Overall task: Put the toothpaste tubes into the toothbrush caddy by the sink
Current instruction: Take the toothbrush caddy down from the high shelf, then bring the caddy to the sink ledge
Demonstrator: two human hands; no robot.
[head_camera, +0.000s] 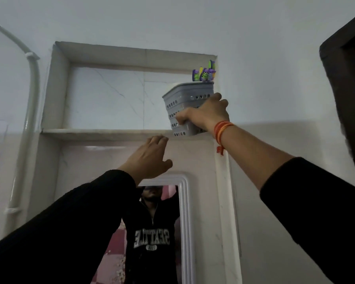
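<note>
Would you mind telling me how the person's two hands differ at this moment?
The right hand grips the grey caddy at the niche's right end; the left hand holds nothing, fingers spread below the shelf. The right wrist wears orange threads; the left is bare. Both arms reach upward in black sleeves.

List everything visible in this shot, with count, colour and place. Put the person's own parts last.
perforated grey plastic caddy: one, grey, at the right end of the recessed wall shelf, tilted
toothbrushes: several, purple, green and yellow heads, sticking out of the caddy's top
recessed wall shelf: one, whitish marble, high on the wall
white-framed mirror: one, below the shelf, reflecting a black sweatshirt
white pipe: one, running down the left wall
dark door frame: one, right edge
toothpaste tubes: none visible
orange thread wristband: one, on the right wrist
right hand: gripping the caddy's side
left hand: open, reaching up just under the shelf edge
</note>
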